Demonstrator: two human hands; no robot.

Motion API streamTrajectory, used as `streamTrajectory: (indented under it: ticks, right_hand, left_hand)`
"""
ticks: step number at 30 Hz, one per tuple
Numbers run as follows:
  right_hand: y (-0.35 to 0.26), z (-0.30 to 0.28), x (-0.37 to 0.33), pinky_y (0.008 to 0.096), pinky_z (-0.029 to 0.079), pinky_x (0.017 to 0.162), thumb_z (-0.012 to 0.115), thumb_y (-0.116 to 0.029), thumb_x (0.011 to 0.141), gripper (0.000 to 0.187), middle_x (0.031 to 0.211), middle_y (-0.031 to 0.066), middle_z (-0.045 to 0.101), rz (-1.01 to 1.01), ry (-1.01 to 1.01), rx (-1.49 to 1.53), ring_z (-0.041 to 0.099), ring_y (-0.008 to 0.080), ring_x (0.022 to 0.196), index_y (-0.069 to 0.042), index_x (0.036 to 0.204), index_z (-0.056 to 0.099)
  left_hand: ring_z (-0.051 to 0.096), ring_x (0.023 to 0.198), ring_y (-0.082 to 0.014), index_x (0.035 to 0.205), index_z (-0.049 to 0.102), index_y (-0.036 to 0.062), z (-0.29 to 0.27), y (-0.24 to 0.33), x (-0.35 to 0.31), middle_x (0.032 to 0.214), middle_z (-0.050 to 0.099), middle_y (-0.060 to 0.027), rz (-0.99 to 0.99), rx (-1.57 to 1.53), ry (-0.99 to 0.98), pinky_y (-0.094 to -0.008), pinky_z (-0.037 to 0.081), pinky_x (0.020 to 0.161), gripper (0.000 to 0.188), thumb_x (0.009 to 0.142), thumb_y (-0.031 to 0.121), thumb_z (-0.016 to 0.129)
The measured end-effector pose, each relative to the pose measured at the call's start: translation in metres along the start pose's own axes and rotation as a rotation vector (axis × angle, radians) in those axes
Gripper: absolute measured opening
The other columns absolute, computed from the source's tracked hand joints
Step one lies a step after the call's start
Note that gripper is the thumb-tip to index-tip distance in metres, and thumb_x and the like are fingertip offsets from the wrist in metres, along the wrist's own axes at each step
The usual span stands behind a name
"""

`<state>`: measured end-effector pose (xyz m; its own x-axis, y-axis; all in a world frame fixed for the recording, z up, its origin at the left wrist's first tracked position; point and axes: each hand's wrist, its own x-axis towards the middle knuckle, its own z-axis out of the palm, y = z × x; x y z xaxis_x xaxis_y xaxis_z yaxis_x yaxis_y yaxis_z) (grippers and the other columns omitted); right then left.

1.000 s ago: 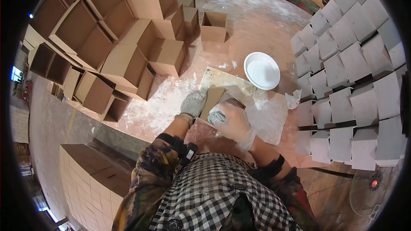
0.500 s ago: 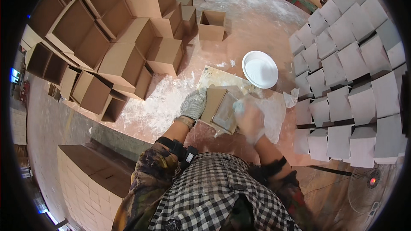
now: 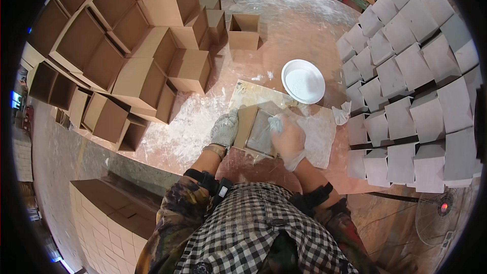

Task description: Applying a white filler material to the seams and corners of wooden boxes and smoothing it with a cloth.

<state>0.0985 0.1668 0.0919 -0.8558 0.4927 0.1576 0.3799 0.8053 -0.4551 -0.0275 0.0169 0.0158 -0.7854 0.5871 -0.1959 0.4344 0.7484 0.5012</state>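
A small brown box [image 3: 245,126] lies on a stained board [image 3: 322,144] on the worktable in front of me, one face coated with a wet greyish-white film. My left hand [image 3: 224,131], in a grey knitted glove, is closed on the box's left side. Pressed to the coated face is a pale bluish cloth-like wad [image 3: 275,123], bunched in my right hand [image 3: 291,139]. That hand seems to wear a thin clear glove. Just beyond the board stands a round white basin [image 3: 287,78] with white matter inside.
Stacked open brown boxes [image 3: 147,78] rise at the left, with a single open box [image 3: 243,40] at the far middle. Whitish-grey coated boxes [image 3: 413,66] are stacked along the right. A crumpled clear plastic piece [image 3: 342,113] lies by them. A fan [image 3: 436,213] stands at lower right.
My right hand has moved slightly left over the coated face with the wad, and is less blurred. My left hand still holds the box. The whole view has shifted a little.
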Motion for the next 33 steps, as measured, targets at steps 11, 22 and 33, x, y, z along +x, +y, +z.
streamTrajectory:
  ticks: [11,22,33]
  right_hand:
    - [-0.011,-0.015,0.019,0.0451,0.049,0.07,0.057,-0.018,0.079,0.018,0.086,0.0158,0.062,-0.029,-0.028,0.101,0.061,0.0354,0.081,-0.009,0.094,0.061]
    - [-0.014,-0.022,-0.05,0.046,0.049,0.067,0.057,-0.02,0.08,0.016,0.091,0.0153,0.06,-0.09,-0.232,0.184,0.061,0.0365,0.08,-0.009,0.091,0.061]
    - [0.014,-0.005,0.003,0.0448,0.048,0.071,0.056,-0.02,0.078,0.018,0.091,0.015,0.063,0.096,-0.044,0.18,0.061,0.0347,0.082,-0.009,0.091,0.062]
  left_hand:
    - [0.056,0.097,-0.0439,0.108,0.058,0.0007,0.006,0.003,-0.001,0.101,0.06,-0.0284,-0.135,-0.262,0.087,-0.0478,0.044,0.085,0.053,0.097,0.044,0.029]
    - [0.055,0.096,-0.0453,0.096,0.062,-0.002,0.015,-0.003,-0.001,0.099,0.061,-0.028,-0.119,-0.243,0.138,-0.049,0.043,0.086,0.055,0.098,0.043,0.03]
    - [0.064,0.083,-0.0346,0.117,0.053,0.0005,0.006,0.013,-0.025,0.085,0.065,-0.0209,-0.308,-0.625,0.009,-0.0414,0.048,0.079,0.045,0.1,0.036,0.031]
